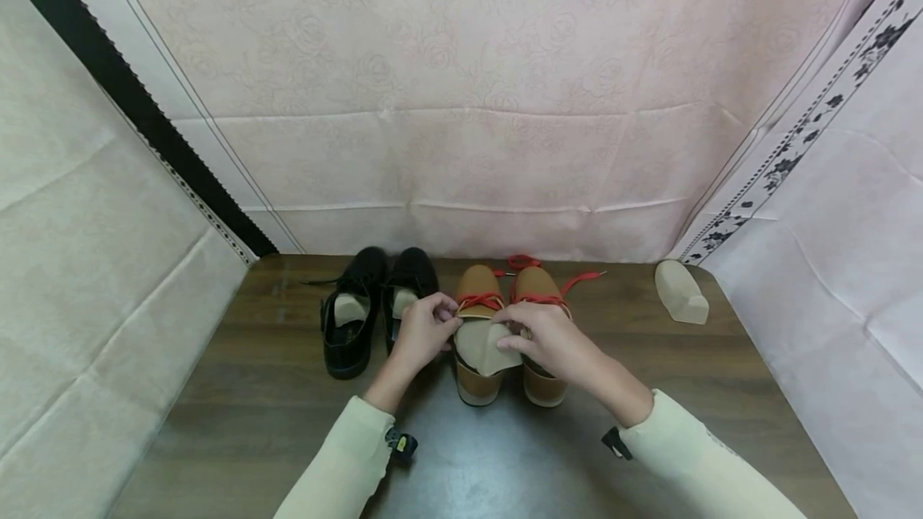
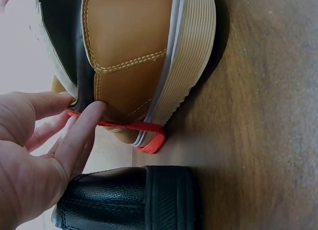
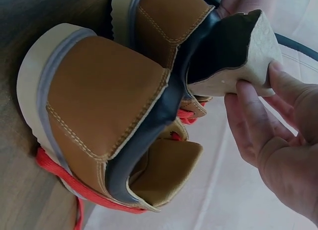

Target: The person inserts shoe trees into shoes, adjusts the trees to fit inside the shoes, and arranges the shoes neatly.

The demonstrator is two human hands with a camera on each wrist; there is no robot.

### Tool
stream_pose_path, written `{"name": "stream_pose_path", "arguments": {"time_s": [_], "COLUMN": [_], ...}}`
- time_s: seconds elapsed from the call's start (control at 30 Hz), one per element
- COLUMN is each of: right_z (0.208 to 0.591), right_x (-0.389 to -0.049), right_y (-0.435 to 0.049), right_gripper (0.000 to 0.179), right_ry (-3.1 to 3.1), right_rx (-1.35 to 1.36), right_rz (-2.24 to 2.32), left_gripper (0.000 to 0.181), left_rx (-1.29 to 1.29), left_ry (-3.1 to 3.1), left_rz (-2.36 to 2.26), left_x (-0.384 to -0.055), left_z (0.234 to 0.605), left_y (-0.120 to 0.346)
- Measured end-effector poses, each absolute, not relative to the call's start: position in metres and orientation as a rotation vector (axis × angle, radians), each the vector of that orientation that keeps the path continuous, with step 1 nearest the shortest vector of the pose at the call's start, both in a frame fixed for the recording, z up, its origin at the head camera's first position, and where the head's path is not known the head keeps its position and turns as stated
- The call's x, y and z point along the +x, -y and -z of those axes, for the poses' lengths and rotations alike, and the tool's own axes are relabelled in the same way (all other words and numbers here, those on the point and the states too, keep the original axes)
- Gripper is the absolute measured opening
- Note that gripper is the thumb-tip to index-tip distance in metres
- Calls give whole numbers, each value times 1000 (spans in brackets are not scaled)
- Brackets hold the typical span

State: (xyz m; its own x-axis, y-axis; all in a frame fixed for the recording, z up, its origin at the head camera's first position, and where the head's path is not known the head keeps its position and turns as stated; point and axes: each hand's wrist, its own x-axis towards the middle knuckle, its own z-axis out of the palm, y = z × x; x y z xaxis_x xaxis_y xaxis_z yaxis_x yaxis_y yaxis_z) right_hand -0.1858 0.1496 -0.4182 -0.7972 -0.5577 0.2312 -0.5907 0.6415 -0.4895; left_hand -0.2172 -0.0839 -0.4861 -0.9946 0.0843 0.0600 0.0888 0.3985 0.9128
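A tan brown shoe with red laces (image 1: 477,385) stands on the wooden table, heel toward me. A beige moulded paper shoe insert (image 1: 479,345) sits partly in its opening and sticks up out of it. My right hand (image 1: 542,336) pinches the insert's edge between thumb and fingers, also plain in the right wrist view. My left hand (image 1: 425,332) pinches the shoe's collar by the laces, on its left side; the left wrist view shows the thumb at the rim. The matching brown shoe (image 3: 104,96) stands to the right, partly under my right hand.
Left of the brown pair stand two black shoes (image 1: 348,359), each with a pale insert in it. Another beige insert (image 1: 681,292) lies at the table's far right corner. Cloth walls (image 1: 461,183) close off the back and both sides. A loose red lace (image 1: 582,279) trails behind the brown pair.
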Motion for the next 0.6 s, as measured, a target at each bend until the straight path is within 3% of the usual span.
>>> {"name": "stream_pose_path", "arguments": {"time_s": [0.6], "right_z": [428], "right_x": [-195], "right_y": [-144], "right_gripper": [28], "right_ry": [2772], "right_rx": [900], "right_rz": [-798], "left_gripper": [10], "left_rx": [-160], "left_ry": [2630], "left_rz": [1698], "left_x": [-218], "left_z": [487], "left_y": [84]}}
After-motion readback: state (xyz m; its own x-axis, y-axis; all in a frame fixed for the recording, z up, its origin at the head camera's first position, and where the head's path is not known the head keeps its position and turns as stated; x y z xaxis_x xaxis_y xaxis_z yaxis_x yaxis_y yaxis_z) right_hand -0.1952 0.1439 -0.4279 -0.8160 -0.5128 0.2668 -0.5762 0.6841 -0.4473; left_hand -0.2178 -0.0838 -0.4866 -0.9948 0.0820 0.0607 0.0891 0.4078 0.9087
